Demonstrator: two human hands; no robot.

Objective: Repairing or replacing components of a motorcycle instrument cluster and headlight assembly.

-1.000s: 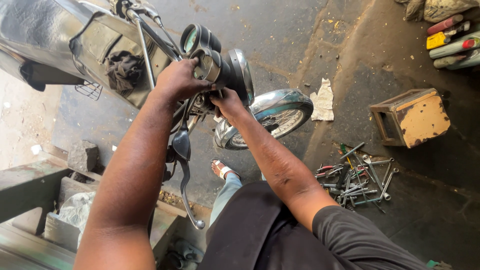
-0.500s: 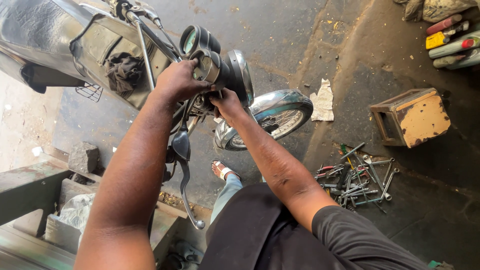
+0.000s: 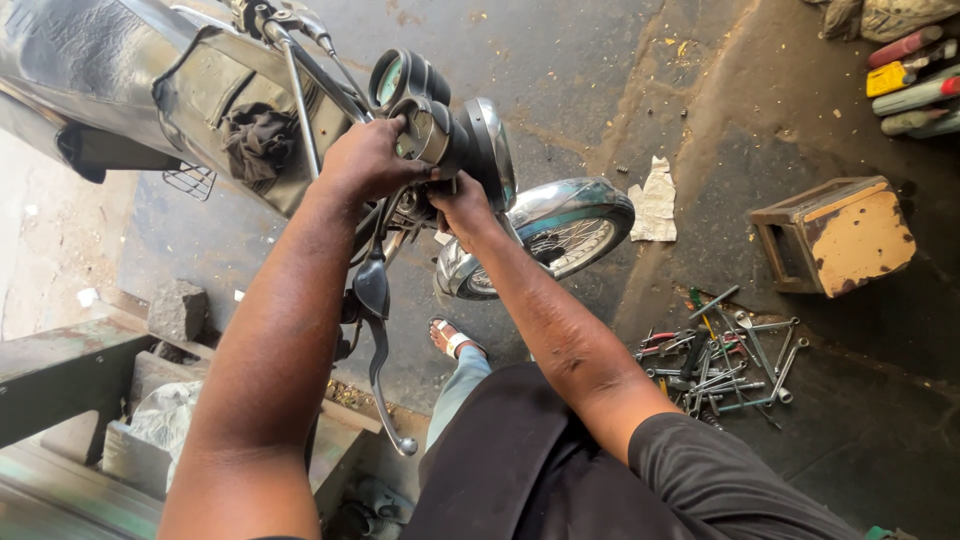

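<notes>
A motorcycle stands below me, its grey tank (image 3: 110, 60) at upper left and its chrome front mudguard (image 3: 560, 215) and wheel at centre. My left hand (image 3: 365, 160) is closed over the handlebar clamp area beside the twin round gauges (image 3: 405, 85). My right hand (image 3: 462, 205) reaches in under the gauges, behind the headlight (image 3: 495, 150), with its fingers curled on a part I cannot make out. The brake lever (image 3: 385, 385) of the near handlebar end hangs down between my arms.
A heap of several spanners and screwdrivers (image 3: 720, 365) lies on the dark floor at right. A worn wooden box stool (image 3: 835, 235) stands behind it. A crumpled rag (image 3: 655, 200) lies by the wheel. My sandalled foot (image 3: 455, 338) is below the wheel. Concrete steps (image 3: 60, 370) are at left.
Both hands stay at the gauges and headlight mount. Only the camera view has shifted slightly.
</notes>
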